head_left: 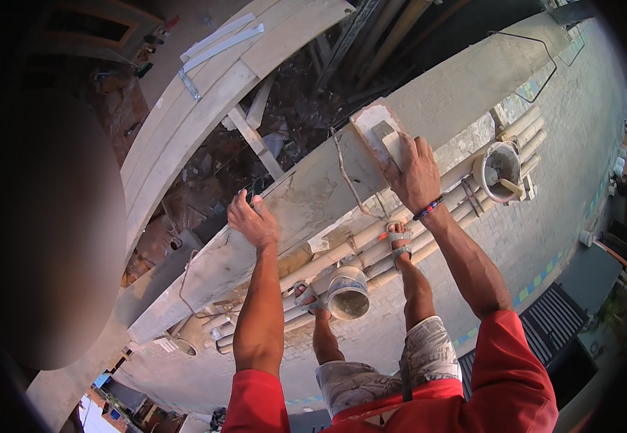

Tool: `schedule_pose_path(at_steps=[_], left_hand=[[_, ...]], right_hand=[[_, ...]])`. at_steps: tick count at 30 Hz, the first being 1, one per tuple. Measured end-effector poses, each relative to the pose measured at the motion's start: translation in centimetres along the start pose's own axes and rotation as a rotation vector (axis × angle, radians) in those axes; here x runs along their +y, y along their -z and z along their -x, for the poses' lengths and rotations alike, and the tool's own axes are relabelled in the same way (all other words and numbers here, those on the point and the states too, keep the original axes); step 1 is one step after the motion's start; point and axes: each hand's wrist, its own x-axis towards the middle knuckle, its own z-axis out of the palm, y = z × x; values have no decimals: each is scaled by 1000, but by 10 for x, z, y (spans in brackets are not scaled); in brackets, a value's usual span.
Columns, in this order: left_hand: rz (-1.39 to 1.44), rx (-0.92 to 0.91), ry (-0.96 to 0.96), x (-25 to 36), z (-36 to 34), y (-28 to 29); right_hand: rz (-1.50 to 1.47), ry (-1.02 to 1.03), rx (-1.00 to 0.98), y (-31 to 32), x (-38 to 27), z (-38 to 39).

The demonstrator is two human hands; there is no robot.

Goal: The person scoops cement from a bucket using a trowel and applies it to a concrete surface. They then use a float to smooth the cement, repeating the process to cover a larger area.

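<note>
My right hand (pixel 414 177), with a dark beaded band at the wrist, is closed round the handle of a plastering float (pixel 377 121). The float's pale, mortar-smeared board lies against the top of a long grey concrete beam (pixel 465 90). Farther left, my left hand (pixel 254 220) is at the beam's far edge. Its fingers are loosely bent, with a gap between thumb and forefinger, and I make out no tool in it. A bent wire or thin rod (pixel 347 173) crosses the beam between my hands.
Below the beam, my sandalled feet stand on bamboo poles (pixel 378 252). One mortar bucket (pixel 349 292) is between my feet; another bucket (pixel 499 173), with a tool inside, stands to the right. Beyond the beam lie a dark debris-filled space and a curved pale ledge (pixel 176 137). Paving (pixel 515 245) spreads far below.
</note>
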Motion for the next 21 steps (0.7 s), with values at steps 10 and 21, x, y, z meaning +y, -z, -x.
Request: schedule_pose_path(at_steps=[10,21], left_hand=[[19,-61,5,2,-1,2],[-3,-95,7,1,-4,8]], right_hand=[[57,51,-92,-34,-15,24],[233,-161,173,20,93,-77]])
